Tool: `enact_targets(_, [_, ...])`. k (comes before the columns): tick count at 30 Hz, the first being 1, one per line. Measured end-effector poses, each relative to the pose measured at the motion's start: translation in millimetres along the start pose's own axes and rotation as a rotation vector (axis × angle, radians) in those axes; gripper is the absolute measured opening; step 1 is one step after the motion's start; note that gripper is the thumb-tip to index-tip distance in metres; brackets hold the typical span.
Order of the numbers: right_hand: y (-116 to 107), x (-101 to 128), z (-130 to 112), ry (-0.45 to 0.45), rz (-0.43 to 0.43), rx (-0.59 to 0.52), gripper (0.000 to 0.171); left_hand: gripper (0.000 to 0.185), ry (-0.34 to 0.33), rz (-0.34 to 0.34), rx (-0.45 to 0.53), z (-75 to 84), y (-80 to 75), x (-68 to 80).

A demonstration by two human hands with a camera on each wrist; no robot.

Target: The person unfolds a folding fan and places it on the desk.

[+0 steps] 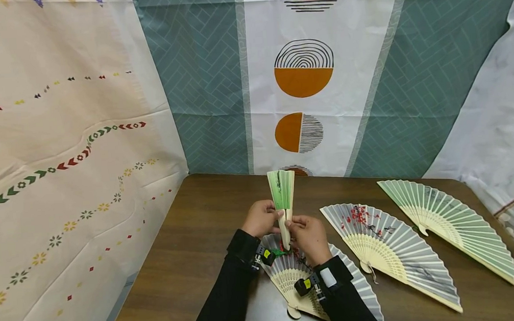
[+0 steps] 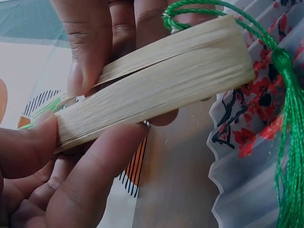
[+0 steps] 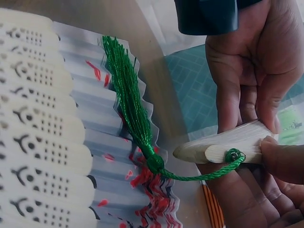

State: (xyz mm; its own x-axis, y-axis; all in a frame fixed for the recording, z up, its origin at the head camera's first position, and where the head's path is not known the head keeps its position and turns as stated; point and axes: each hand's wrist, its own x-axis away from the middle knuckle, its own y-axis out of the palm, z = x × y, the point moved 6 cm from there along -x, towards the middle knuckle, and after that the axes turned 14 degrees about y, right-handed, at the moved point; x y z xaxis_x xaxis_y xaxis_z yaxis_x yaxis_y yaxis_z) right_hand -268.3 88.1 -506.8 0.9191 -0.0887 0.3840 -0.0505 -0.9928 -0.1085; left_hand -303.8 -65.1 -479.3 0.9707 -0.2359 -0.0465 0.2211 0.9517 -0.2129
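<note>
Above the worktop, both hands grip the nearly folded green fan, which likely needs squeezing fully closed.

Open fans crowd table right of hands; bare table left, backdrop behind.

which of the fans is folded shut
The green fan held upright by both hands, left hand and right hand; the other three lie spread open on the table.
</note>
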Motion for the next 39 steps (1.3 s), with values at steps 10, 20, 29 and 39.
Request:
enact_targets(10, [-3, 4, -1, -0.007, 0.044, -0.044, 0.027, 0.017, 0.006, 0.058, -0.011, -0.6, 0.1, -1.2])
enact_targets(20, [-7, -3, 6, 0.05, 0.053, -0.197, 0.032, 0.019, 0.014, 0.114, 0.086, -1.3, -0.2, -2.1])
enact_targets(29, [-12, -1, 1, 0.043, 0.064, -0.256, 0.034, 0.02, 0.027, 0.167, 0.163, -1.5, -1.1, -4.1])
enact_targets(39, [-13, -3, 0, 0.057, 0.075, -0.344, 0.033, 0.013, 0.041, 0.209, 0.237, -1.9, -1.9, -5.4])
